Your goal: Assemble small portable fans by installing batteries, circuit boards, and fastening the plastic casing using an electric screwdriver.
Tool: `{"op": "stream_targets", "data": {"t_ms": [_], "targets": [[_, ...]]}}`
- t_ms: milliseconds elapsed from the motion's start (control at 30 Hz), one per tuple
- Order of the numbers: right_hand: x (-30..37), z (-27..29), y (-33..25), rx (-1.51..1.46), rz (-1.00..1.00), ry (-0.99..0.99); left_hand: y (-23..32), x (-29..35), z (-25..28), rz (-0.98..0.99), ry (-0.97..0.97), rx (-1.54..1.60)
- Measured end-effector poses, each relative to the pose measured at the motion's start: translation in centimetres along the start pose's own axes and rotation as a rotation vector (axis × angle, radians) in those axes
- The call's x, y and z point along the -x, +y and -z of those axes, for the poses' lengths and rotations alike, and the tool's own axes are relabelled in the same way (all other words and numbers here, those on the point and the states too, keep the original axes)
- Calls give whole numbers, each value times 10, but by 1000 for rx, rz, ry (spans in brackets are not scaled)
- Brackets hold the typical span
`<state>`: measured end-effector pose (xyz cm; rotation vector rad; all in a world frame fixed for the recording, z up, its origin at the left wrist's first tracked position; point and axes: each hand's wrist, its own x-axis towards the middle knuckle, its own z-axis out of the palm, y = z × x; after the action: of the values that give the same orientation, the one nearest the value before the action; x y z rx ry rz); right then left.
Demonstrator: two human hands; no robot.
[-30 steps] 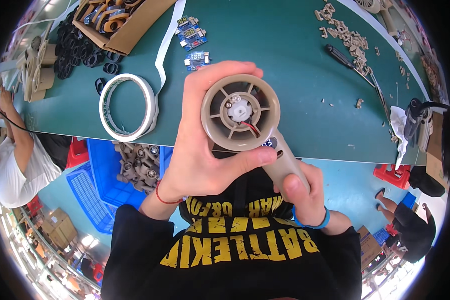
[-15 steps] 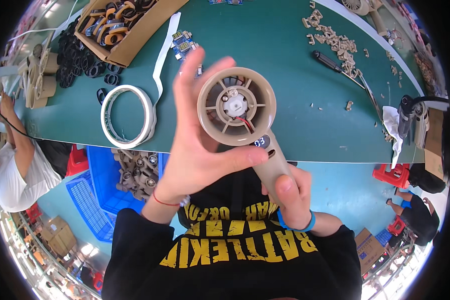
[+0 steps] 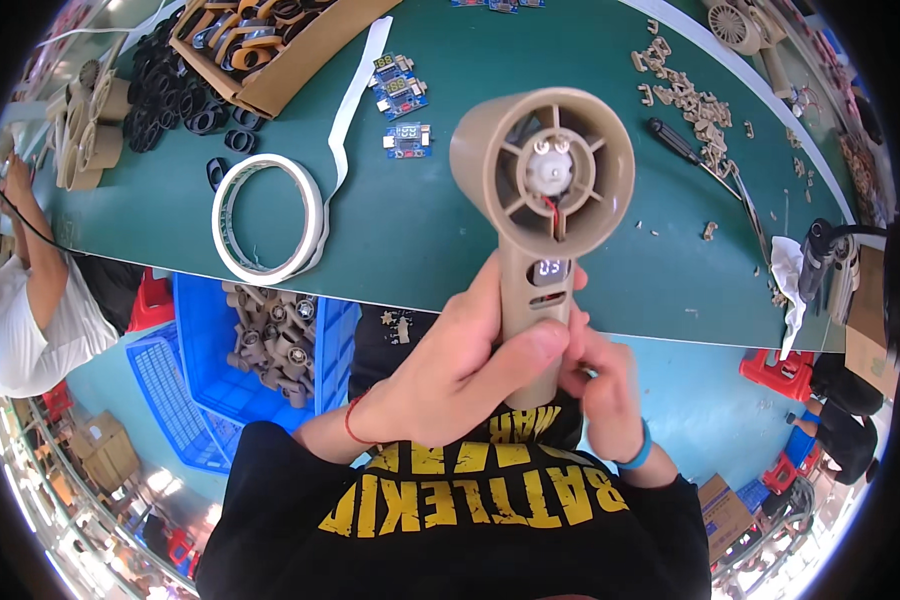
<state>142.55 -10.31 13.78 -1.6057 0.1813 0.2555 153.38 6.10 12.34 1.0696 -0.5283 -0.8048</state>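
Observation:
A beige handheld fan (image 3: pixel 475 155) is held up over the table's near edge, its round head upward and tilted slightly right. Inside the open head, spokes surround a white motor (image 3: pixel 550 173) with a red wire. A small display (image 3: pixel 549 269) on the handle is lit. My left hand (image 3: pixel 450 375) is closed around the handle, thumb across its front. On the handle's right side, the curled fingers of my right hand (image 3: pixel 610 390) grip it, partly hidden behind it. Blue circuit boards (image 3: pixel 407 142) lie on the table, left of the fan head.
A white tape roll (image 3: pixel 222 225) lies on the green table (image 3: pixel 390 220), near a carton (image 3: pixel 270 95) of orange-black parts and loose black rings. Right are small beige clips (image 3: pixel 705 110) and a screwdriver (image 3: pixel 673 140). Below left, a blue crate (image 3: pixel 205 350) holds fan parts. Other people sit both sides.
The fan has moved right and become more upright. My left hand has shifted from the fan head down to the handle. My right hand's grip has moved to the handle's side.

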Motion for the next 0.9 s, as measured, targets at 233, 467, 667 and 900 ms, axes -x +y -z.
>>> {"op": "stream_targets", "data": {"t_ms": [233,467,667,900], "targets": [[7,21,-28,-356,-117,151,9,-12,-2,167,74,361],[-11,6,-36,-225,127,447,3,-16,0,125,26,344],[-24,15,-33,57,221,381,1,-19,0,118,58,348],[-48,19,-48,470,280,352,0,-21,0,102,53,332]]}}
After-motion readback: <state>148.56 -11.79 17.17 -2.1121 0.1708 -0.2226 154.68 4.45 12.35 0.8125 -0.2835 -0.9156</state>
